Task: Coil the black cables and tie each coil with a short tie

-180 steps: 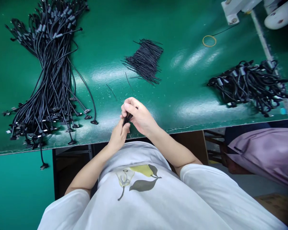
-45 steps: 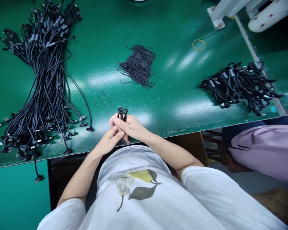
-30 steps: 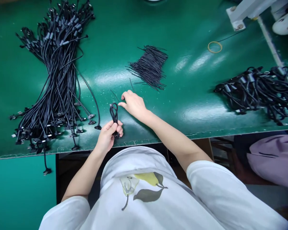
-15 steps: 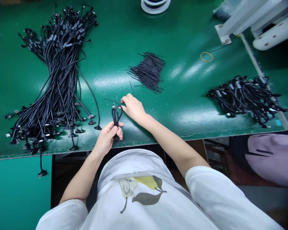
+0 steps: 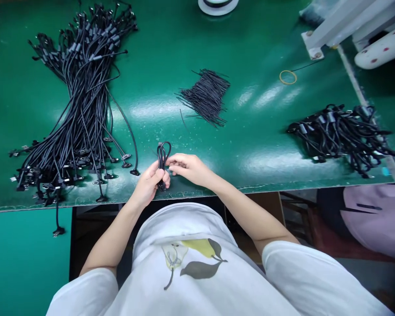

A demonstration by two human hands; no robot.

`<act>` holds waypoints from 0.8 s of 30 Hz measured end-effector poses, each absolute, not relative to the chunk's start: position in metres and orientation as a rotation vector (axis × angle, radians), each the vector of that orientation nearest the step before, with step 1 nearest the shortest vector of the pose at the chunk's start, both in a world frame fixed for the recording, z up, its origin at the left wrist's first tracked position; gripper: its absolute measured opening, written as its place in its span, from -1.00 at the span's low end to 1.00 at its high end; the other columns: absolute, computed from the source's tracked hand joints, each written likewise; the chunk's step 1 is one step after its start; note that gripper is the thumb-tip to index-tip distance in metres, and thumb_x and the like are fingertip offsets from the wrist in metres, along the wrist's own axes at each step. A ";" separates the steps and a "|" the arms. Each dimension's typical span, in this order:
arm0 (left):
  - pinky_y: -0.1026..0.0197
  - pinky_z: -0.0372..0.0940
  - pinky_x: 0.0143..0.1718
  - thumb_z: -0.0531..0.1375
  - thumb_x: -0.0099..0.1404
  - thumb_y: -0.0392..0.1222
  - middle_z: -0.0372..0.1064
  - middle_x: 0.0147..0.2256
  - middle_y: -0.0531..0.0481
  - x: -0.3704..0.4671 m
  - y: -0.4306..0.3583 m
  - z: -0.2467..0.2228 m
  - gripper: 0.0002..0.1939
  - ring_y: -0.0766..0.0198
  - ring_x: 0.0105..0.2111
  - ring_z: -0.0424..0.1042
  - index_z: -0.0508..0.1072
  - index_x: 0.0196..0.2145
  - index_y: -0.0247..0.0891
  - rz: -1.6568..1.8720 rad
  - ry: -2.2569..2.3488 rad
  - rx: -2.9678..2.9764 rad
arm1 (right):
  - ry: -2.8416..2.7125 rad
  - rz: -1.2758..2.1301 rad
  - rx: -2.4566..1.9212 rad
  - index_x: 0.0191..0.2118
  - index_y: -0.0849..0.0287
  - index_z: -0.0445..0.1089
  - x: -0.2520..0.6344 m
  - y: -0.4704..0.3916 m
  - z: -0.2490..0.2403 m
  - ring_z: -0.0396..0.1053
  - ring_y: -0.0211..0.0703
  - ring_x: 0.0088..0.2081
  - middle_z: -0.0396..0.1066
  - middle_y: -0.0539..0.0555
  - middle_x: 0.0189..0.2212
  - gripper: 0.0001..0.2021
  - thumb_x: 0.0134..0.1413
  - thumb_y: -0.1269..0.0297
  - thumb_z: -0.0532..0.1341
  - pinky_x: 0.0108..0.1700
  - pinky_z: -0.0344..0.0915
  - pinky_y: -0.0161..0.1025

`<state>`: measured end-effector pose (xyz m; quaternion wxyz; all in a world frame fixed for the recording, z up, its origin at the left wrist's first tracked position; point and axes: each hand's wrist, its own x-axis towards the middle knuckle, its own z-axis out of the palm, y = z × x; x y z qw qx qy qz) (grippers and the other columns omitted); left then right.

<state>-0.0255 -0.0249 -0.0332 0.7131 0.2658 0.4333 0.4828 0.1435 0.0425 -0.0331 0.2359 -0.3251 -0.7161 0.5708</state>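
A black cable (image 5: 161, 154), folded into a small looped bundle, stands up from my left hand (image 5: 150, 183). The thumb and fingers of that hand are closed around its lower part, near the table's front edge. Against the right side of the bundle is my right hand (image 5: 192, 169), its fingers bent and pinched at the cable. The thin black twist tie in it is mostly hidden behind the bundle. Beyond the hands lies a pile of black twist ties (image 5: 206, 97), with a single loose tie (image 5: 183, 119) at its near left side.
A large heap of straight black cables (image 5: 85, 96) covers the table's left side, some ends hanging over the edge. Folded cables (image 5: 340, 131) are piled at right. A yellow ring (image 5: 288, 77), white spool (image 5: 218, 6) and white metal frame (image 5: 335, 26) are farther back. A person's pink clothing (image 5: 378, 215) shows at right.
My right hand has come down and toward me, from above the loops to the side of the cable bundle, bringing the twist tie. My left hand keeps its hold.
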 end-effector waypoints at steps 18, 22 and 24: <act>0.25 0.20 -0.44 0.28 0.21 0.07 0.28 -0.54 0.05 -0.029 -0.020 -0.037 -0.66 0.31 -0.53 0.26 0.41 -0.42 -0.29 1.009 1.172 0.900 | -2.667 0.230 -0.586 0.15 0.17 0.26 0.156 0.046 -0.006 0.26 -0.06 0.16 0.36 0.20 0.12 -0.67 0.38 0.34 -0.04 0.12 0.19 -0.06; 0.23 0.18 -0.45 0.24 0.22 0.14 0.27 -0.57 0.06 -0.035 -0.024 -0.026 -0.61 0.28 -0.54 0.24 0.46 -0.33 -0.30 0.717 1.183 1.015 | -2.831 -0.103 -0.338 0.07 0.27 0.31 0.165 0.055 0.007 0.26 -0.08 0.16 0.38 0.19 0.08 -0.67 0.37 0.45 -0.11 0.15 0.15 -0.06; 0.21 0.21 -0.37 0.22 0.21 0.18 0.32 -0.54 0.01 -0.040 -0.023 -0.031 -0.57 0.23 -0.47 0.28 0.43 -0.50 -0.27 0.590 1.269 1.207 | -2.921 -0.161 -0.305 -0.12 0.28 0.38 0.163 0.054 0.005 0.39 -0.10 -0.04 0.45 0.16 -0.12 -0.66 0.39 0.43 -0.14 0.00 0.24 -0.10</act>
